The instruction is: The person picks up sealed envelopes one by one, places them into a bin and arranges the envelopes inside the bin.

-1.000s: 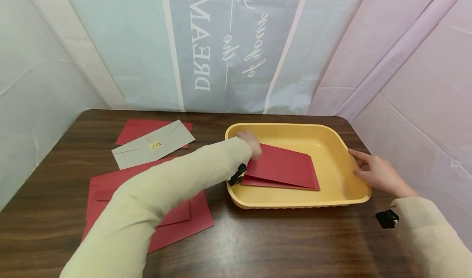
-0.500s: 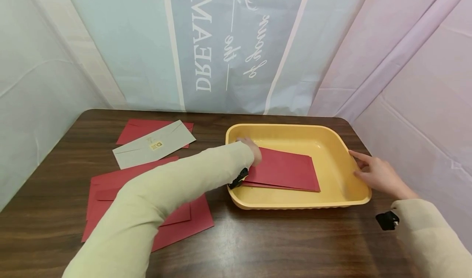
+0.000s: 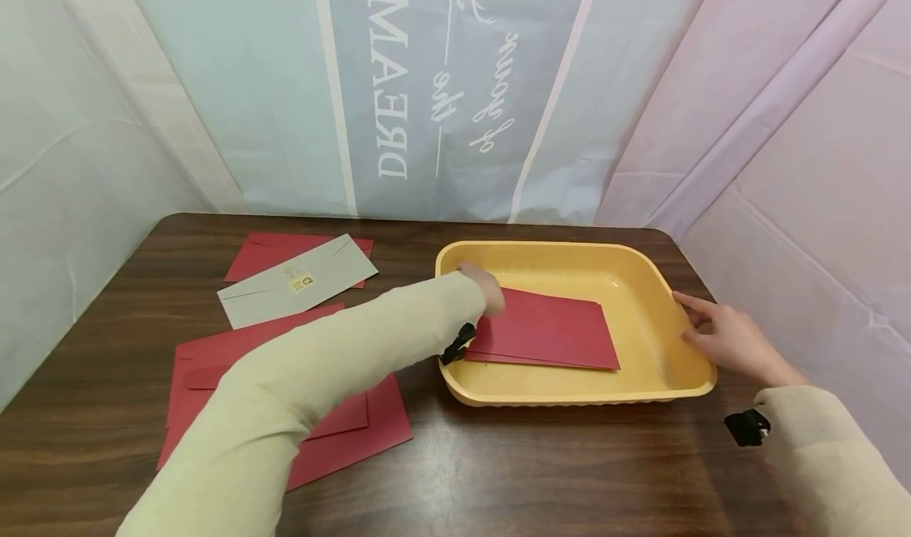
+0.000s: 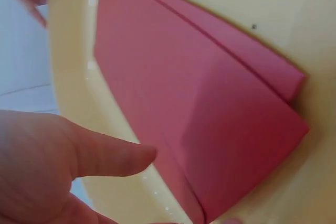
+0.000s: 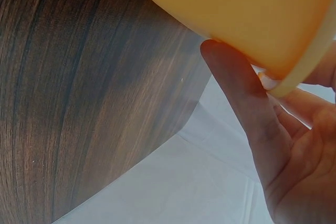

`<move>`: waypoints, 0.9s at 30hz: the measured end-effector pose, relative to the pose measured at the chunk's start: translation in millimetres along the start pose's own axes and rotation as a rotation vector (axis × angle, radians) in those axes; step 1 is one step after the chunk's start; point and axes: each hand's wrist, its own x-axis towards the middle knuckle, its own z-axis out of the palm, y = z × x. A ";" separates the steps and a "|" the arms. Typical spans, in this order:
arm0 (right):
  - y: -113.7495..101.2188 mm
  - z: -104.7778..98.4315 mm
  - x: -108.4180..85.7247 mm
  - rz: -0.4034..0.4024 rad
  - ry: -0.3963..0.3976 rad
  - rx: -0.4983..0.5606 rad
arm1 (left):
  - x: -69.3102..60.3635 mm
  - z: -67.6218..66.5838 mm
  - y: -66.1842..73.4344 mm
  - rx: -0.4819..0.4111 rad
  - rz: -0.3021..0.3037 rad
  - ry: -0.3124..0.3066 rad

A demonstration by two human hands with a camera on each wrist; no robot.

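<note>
Red envelopes point(image 3: 548, 327) lie in a loose stack in the left part of a yellow plastic tray point(image 3: 648, 323). My left hand point(image 3: 485, 288) is inside the tray at the stack's left end. In the left wrist view its thumb point(image 4: 115, 156) is straight, over the edge of the red envelopes point(image 4: 173, 87); the other fingers are mostly out of frame. On the tray's right side my right hand point(image 3: 733, 339) holds the rim. In the right wrist view one finger point(image 5: 231, 74) lies against the outside of the wall, with others around the rim.
Larger red envelopes point(image 3: 377, 434) lie at the table's left, partly under my left sleeve point(image 3: 342, 363). Behind them a grey envelope point(image 3: 299, 280) lies across another red envelope point(image 3: 263, 252). Hanging cloth point(image 3: 285, 126) encloses the dark wooden table point(image 3: 534, 466) at the back and sides.
The top red envelope has come down, and the gap at the stack's front edge has narrowed. My left hand has lowered slightly. The right hand keeps its place on the rim.
</note>
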 end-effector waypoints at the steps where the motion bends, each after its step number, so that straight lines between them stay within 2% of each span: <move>1: -0.1 0.1 -0.4 0.001 0.000 -0.003 | 0.2 0.0 -2.3 -0.036 0.011 0.012; 4: 0.9 0.2 -1.4 -0.003 -0.002 -0.003 | -0.2 0.2 -9.2 -0.141 0.046 0.045; 10: -0.2 0.2 -0.3 0.001 0.000 -0.004 | -4.1 -5.6 -19.7 -0.323 0.072 0.191; 13: 0.3 0.3 -0.3 -0.004 0.001 -0.007 | -10.0 -9.2 -24.7 -0.411 0.071 0.253; 19: -0.5 -0.1 -0.8 -0.010 0.008 -0.011 | -25.6 -9.8 -38.4 -0.588 0.081 0.325; 27: -1.5 -0.9 0.3 0.005 0.000 -0.019 | -39.2 -7.7 -63.1 -0.658 0.065 0.400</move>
